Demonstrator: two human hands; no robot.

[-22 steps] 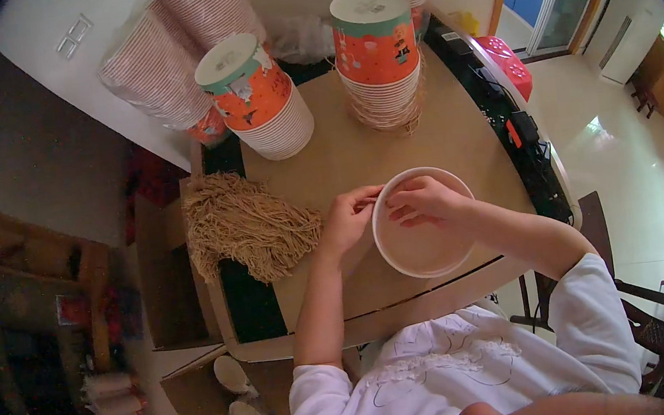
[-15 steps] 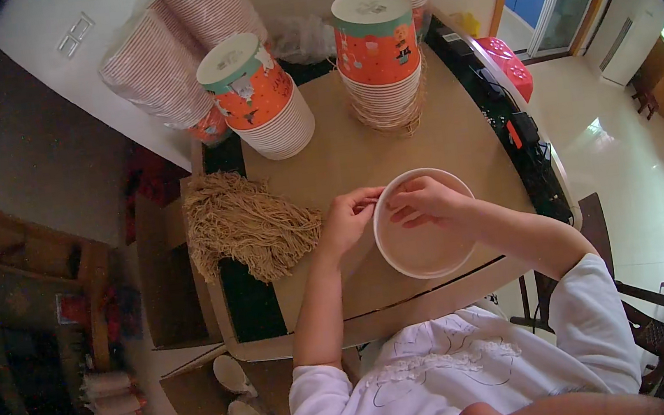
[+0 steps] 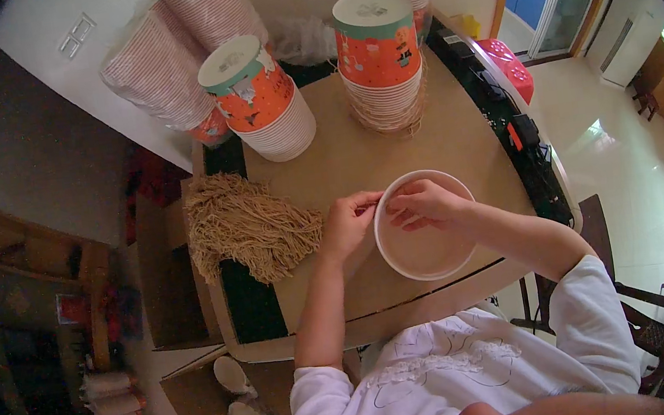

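Observation:
A white-lined paper bucket (image 3: 431, 255) lies tilted near the front edge of the table, its round mouth facing me. At the left of its rim, my left hand (image 3: 348, 220) is closed in a pinch against the outside wall. My right hand (image 3: 424, 204) reaches into the mouth with curled fingers, by the inner wall opposite the left fingertips. Whatever is between the fingers of either hand is too small or hidden to make out. Left of my left hand lies a heap of tan twine cords (image 3: 255, 225).
Two stacks of upside-down orange-and-green paper buckets, a left stack (image 3: 261, 104) and a right stack (image 3: 378, 52), stand farther back; cords hang around the right one's base. Bagged bucket stacks (image 3: 157, 67) lean behind. Power strips (image 3: 523, 130) line the right edge. An open cardboard box (image 3: 199, 406) sits below left.
Hardly anything differs. Both hands stay at the bucket's left rim, and the right fingers inside have shifted very slightly.

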